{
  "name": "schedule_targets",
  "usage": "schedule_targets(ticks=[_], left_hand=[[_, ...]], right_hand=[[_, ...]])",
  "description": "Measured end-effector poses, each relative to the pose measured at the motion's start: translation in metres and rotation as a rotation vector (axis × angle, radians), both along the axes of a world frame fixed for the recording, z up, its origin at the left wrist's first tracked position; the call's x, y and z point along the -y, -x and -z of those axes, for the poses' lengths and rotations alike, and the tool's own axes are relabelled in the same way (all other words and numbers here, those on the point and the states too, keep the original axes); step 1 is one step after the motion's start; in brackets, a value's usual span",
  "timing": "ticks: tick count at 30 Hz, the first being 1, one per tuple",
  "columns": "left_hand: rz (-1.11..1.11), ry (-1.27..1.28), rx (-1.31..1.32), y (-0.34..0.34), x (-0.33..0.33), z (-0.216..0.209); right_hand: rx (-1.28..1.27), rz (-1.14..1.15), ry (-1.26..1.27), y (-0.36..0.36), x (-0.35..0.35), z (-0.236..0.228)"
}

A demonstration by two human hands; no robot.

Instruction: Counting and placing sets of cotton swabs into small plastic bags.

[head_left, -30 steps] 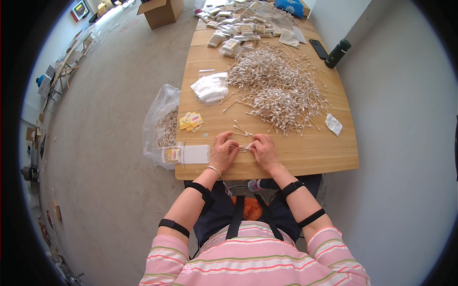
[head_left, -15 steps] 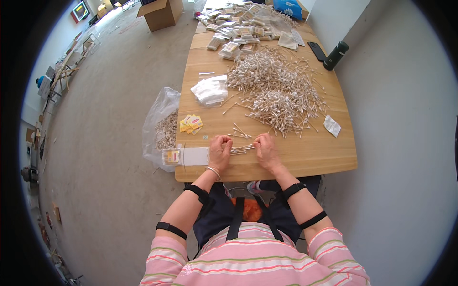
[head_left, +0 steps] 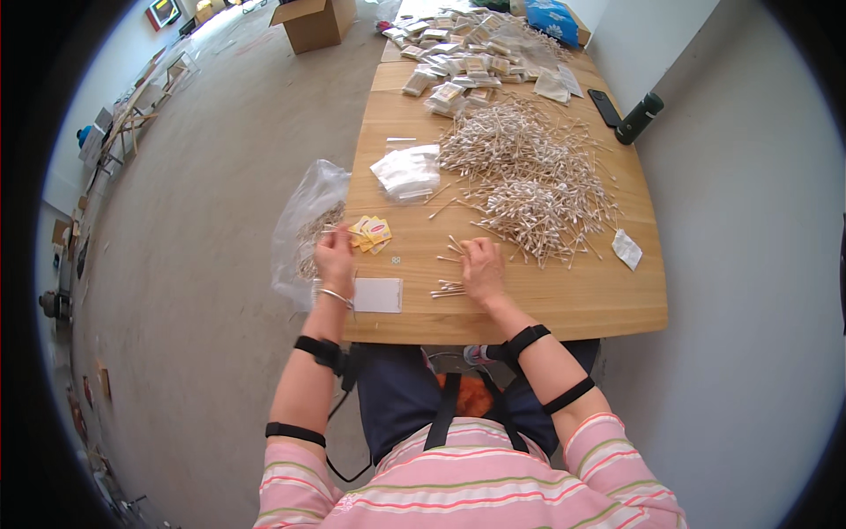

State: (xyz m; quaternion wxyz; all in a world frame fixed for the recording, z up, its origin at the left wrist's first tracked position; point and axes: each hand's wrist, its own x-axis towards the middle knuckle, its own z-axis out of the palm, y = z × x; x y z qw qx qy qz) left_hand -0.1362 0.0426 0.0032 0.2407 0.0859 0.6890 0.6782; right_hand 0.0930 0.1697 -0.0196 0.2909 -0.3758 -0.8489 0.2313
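Over the table's left edge, beside the clear bag (head_left: 295,231) of swabs, my left hand (head_left: 335,257) is raised with its fingers pinched together. Its fingertips are blurred, and what they hold cannot be made out. My right hand (head_left: 483,269) is down on the table, fingers curled and closed around cotton swabs (head_left: 453,248) whose tips stick out to the left. A few more loose swabs (head_left: 448,289) lie beside its wrist. A white rectangular card (head_left: 379,295) lies flat near the front edge, partly behind my left wrist. Yellow printed cards (head_left: 374,232) are fanned out next to my left hand.
A large heap of cotton swabs (head_left: 538,189) covers the middle right of the table (head_left: 564,309). Clear plastic sleeves (head_left: 408,172) lie left of it, with many filled packets (head_left: 467,66) behind. A dark bottle (head_left: 639,119), phone (head_left: 604,108) and white tissue (head_left: 627,250) sit along the right side.
My left hand has moved left and slightly away from me, from the loose swabs to the bag at the table's edge. My right hand stays by the loose swabs, its fingers now over them.
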Motion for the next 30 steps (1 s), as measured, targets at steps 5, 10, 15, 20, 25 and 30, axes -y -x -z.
schedule_targets(ticks=[5, 10, 15, 20, 25, 30], left_hand=[[-0.271, 0.158, -0.143, 0.024, 0.017, 0.014], [0.601, 0.203, -0.995, -0.094, -0.006, 0.018], [0.806, 0.305, -1.056, -0.136, -0.007, 0.024], [0.8, 0.188, -1.072, -0.139, -0.018, 0.031], [0.775, 0.161, -1.095, -0.138, -0.017, 0.035], [0.771, 0.159, -1.123, -0.139, -0.017, 0.038]], right_hand=[[0.14, -0.112, -0.026, -0.009, -0.002, 0.01], [0.127, -0.168, 0.104, -0.035, -0.007, 0.006], [0.087, 0.342, -0.265, -0.06, -0.026, -0.009], [0.19, 0.436, -0.091, -0.083, -0.045, 0.012], [0.171, 0.175, -0.075, -0.041, -0.009, 0.015], [0.094, -0.104, -0.192, -0.025, -0.018, 0.001]])
